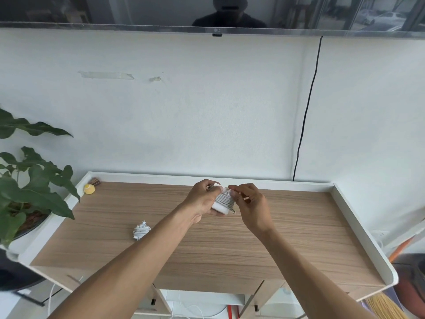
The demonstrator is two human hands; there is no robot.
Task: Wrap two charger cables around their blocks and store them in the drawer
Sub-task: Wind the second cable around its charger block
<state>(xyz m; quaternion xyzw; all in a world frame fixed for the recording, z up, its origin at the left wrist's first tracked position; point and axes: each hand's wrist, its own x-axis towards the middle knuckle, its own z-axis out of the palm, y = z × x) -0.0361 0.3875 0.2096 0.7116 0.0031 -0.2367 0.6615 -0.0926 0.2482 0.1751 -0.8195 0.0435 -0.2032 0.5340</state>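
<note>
Against a pale wall stands a wood-grain bench (299,226) with a raised white rim. Over its far half, a white square charger block wound with grey cable (222,202) is gripped in the left hand (202,199), whose fingers are curled round its left side. The loose cable end (226,191) at the block's upper edge is pinched between thumb and forefinger of the right hand (250,203) (the remaining fingers are loosely curled). Both hands meet at the block, so the tuck is judged to need only a short inward move by the right hand. A second white charger bundle, already coiled (140,230), lies on the bench to the left of the held block and nearer the person, just beside the left forearm. The left hand is the nearer one for its retrieval. The drawer cannot be identified with certainty below the front edge.
</note>
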